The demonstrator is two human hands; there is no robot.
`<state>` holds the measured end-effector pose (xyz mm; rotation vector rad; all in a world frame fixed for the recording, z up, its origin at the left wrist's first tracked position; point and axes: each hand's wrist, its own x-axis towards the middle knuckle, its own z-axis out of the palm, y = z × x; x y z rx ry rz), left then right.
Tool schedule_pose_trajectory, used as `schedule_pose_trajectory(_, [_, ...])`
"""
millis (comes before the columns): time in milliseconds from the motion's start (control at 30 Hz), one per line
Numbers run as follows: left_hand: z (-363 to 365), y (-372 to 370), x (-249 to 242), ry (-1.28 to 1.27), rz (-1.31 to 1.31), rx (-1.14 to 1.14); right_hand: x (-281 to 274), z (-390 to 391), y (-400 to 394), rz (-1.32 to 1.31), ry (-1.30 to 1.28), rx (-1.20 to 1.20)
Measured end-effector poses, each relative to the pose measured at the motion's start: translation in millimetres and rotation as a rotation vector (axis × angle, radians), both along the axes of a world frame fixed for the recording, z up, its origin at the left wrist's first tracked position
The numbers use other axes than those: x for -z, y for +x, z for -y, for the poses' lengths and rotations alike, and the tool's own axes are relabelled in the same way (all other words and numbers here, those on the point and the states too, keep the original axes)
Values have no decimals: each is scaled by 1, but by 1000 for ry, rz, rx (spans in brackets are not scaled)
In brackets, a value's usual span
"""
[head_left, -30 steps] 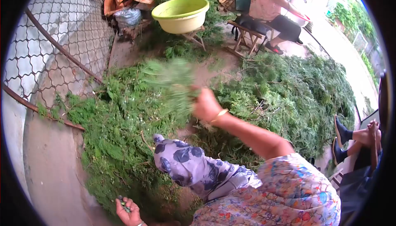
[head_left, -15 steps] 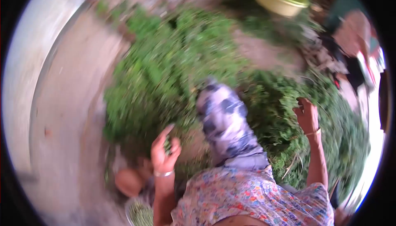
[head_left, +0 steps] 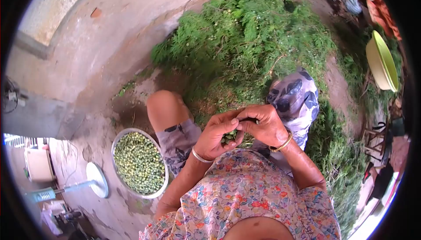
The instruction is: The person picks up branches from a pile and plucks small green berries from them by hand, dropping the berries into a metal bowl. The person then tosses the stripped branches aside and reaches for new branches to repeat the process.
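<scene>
Both hands meet in front of my floral shirt, above my lap. My left hand point(head_left: 217, 137) is cupped, palm up, around several small green fruits point(head_left: 229, 137) that show between its fingers. Thumb and fingertips of my right hand point(head_left: 268, 124) are pinched together right at the left thumb; what they hold is too small and covered to name. Left of my bent knee stands a round metal basin point(head_left: 117, 170) filled with small round green fruits point(head_left: 139, 163). Ahead of my knees lies a big heap of feathery green branches point(head_left: 228, 34).
A yellow-green plastic tub point(head_left: 380, 62) lies tilted at the right. A stand fan point(head_left: 97, 180) and a pale box point(head_left: 38, 164) are at the lower left. More cut greenery point(head_left: 337, 161) covers the ground at my right. A wall point(head_left: 61, 10) borders the upper left.
My hands were apart, the right one out over the greenery at the right; now they are together before my chest. My view has swung left, bringing the full basin and the fan into sight.
</scene>
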<state>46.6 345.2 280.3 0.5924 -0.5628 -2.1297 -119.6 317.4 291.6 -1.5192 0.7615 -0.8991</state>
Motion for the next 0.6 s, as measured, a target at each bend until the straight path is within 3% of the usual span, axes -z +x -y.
schedule_pose_trajectory(167, [-11,4,8,229,95,-181,2,-6,11,-90,22,106])
schedule_pose_trajectory(367, [-17,14,15,236,166,-233,9,-9,22,-157,89,182])
schedule_pose_trajectory(433, [-19,17,19,236,173,-237,14,-11,26,-272,-150,249])
schedule_pose_trajectory(600, [-24,26,24,222,181,-208,13,-10,31,-279,12,150])
